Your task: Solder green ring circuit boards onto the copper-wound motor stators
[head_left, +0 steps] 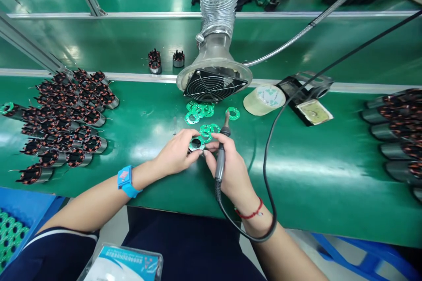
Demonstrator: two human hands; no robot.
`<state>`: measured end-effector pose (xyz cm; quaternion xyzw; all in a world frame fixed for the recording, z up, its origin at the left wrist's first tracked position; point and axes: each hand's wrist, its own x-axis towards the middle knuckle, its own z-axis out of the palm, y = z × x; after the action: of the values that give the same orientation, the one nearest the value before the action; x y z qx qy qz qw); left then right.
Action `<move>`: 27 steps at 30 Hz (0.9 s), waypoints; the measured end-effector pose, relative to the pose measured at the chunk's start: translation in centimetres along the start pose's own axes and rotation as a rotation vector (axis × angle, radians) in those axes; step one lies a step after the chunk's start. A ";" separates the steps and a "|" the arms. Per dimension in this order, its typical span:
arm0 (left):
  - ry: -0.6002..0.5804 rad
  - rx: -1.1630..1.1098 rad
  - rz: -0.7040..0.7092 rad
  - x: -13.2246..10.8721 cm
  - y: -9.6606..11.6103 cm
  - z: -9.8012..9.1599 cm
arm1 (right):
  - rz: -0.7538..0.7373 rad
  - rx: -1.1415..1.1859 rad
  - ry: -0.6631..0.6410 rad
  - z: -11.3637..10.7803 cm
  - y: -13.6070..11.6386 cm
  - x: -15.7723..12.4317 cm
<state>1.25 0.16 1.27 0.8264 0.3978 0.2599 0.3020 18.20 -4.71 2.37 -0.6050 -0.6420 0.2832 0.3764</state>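
My left hand [180, 151] is closed around a motor stator [190, 151] topped by a green ring-shaped circuit board [197, 142]. A soldering iron [220, 162] rests in my right hand [232, 167], its tip pointing up and away from me. The thumb and a fingertip of that hand also reach the near right side of the stator, where a thin wire may be pinched; it is too small to make out. Just beyond my hands lie loose green ring boards [207, 131], with another pile [198, 110] farther back and a single ring [234, 113] to the right.
Many wound stators [75, 118] crowd the left, and more [398, 136] stand at right. A fume extractor fan [214, 85] hangs ahead. A tape roll [264, 99] and soldering iron stand [306, 96] sit right of it. The iron's black cable [267, 175] loops by my right wrist.
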 end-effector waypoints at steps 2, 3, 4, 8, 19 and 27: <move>-0.027 -0.067 -0.011 -0.1 -0.1 -0.6 | -0.024 -0.065 0.023 -1.4 -0.2 0.7; -0.032 -0.099 -0.017 0.0 -0.2 -1.2 | -0.035 -0.096 0.046 -2.2 0.0 1.2; -0.021 -0.121 -0.025 0.1 -0.4 -2.1 | -0.047 -0.130 0.083 -3.1 0.4 1.8; 0.204 -0.029 -0.129 2.4 -2.8 -7.2 | -0.047 -0.333 0.239 -6.1 3.4 5.0; 0.287 0.569 -0.633 16.3 -10.8 -16.1 | -0.151 -0.274 0.264 -5.5 8.0 6.5; 0.185 0.653 -0.914 20.6 -13.7 -18.4 | -0.247 -0.227 0.338 -5.7 7.8 6.3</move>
<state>-6.61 29.21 8.07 0.5946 0.7995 0.0376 0.0766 27.44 1.87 0.06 -0.5992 -0.6668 0.0557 0.4397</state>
